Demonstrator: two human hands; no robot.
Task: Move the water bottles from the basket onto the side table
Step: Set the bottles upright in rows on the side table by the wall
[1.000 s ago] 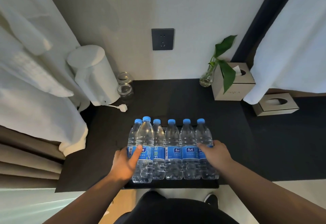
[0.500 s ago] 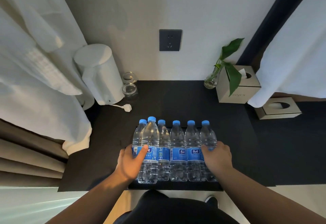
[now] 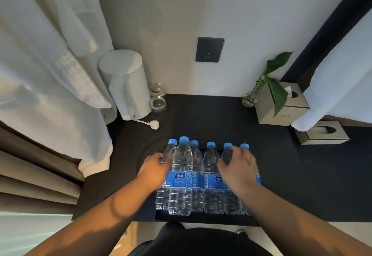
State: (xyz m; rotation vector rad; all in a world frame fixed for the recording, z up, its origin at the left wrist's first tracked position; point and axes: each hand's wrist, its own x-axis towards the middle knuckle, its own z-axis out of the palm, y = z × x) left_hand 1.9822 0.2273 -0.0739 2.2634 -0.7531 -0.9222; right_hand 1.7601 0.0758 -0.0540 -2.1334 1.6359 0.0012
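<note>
Several clear water bottles with blue caps and blue labels stand upright in a row inside a low black basket at the near edge of the black side table. My left hand wraps around the shoulder of the leftmost bottle, behind a taller-looking front bottle. My right hand lies over the two rightmost bottles, fingers curled around the neck of the fifth bottle and covering most of the last one.
A white kettle with a plug and two glass jars stand at the back left. A plant vase and a tissue box sit at the back right. White cloth hangs on both sides.
Both hands have slid up from the bottle labels to the shoulders and necks. The right hand now covers the tops of the two rightmost bottles.
</note>
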